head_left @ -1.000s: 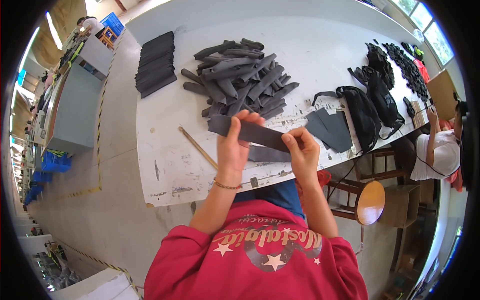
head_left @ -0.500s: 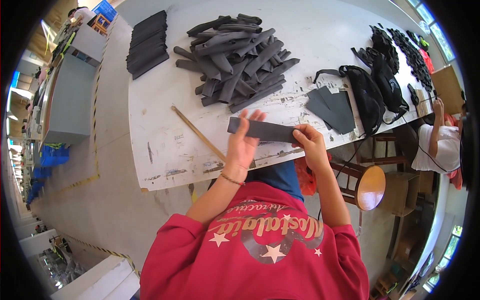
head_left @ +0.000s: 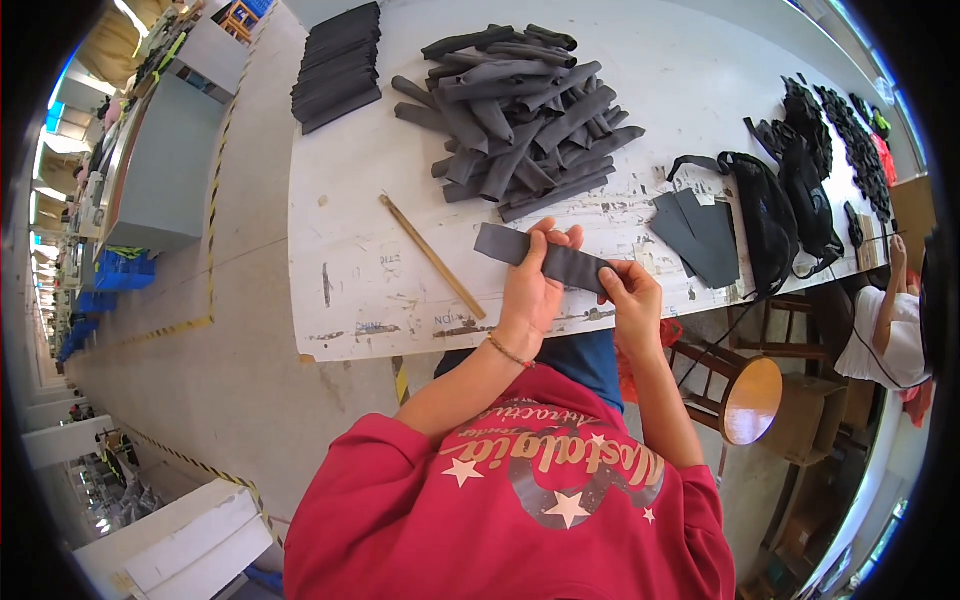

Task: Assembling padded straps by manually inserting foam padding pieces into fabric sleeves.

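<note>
A dark grey flat fabric strip (head_left: 574, 268) stretches between my hands above the table's front edge, its far-left end sticking out free. My left hand (head_left: 532, 298) grips it near the middle, thumb on top and fingers underneath. At the strip's right end, my right hand (head_left: 637, 300) pinches it between thumb and fingers. Beyond my hands lies a heap of rolled or folded dark grey fabric pieces (head_left: 535, 115). A thin wooden stick (head_left: 435, 258) rests on the table to the left of my left hand.
On the white table (head_left: 350, 225), a neat row of dark pieces (head_left: 337, 68) lies far left. Flat grey panels (head_left: 705, 240) and black bags (head_left: 765, 225) lie to the right. A round wooden stool (head_left: 752, 400) stands below the table's right side. Another person (head_left: 880, 330) sits far right.
My left thumb has come down onto the strip, where the hand was more open before. The strip slopes more down to the right. The whole view has shifted.
</note>
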The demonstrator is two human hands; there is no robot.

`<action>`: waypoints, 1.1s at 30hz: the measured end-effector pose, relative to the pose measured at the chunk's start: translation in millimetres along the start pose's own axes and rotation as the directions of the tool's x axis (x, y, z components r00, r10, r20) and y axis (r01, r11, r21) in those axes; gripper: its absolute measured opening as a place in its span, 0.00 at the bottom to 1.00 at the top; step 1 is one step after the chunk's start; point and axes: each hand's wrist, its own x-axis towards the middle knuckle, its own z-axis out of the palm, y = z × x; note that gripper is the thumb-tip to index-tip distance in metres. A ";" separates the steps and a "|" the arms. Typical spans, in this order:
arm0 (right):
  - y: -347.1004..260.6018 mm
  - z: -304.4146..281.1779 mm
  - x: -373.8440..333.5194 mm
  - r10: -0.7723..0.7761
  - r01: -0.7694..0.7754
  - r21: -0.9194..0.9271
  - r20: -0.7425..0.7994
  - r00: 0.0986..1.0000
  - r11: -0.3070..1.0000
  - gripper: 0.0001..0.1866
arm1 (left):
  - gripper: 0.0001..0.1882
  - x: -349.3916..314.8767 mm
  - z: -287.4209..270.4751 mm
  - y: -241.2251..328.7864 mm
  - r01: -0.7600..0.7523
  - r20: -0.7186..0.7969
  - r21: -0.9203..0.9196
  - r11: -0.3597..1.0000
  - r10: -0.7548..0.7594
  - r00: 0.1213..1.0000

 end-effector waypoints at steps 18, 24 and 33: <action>0.2 -52.4 10.6 -0.085 0.059 -0.439 -0.040 0.996 0.897 0.07 | 0.12 -10.6 -19.6 45.3 -0.188 0.111 0.840 0.510 0.177 0.978; 17.3 -53.4 12.6 -0.191 0.098 -0.583 -0.100 0.976 0.807 0.09 | 0.11 -5.4 -28.1 35.3 -0.392 0.400 0.916 -0.084 0.226 0.888; 29.2 -48.0 29.0 -0.257 0.123 -0.633 -0.125 0.958 0.765 0.09 | 0.26 11.6 -20.4 42.0 -0.662 0.692 0.543 -0.517 -0.171 0.702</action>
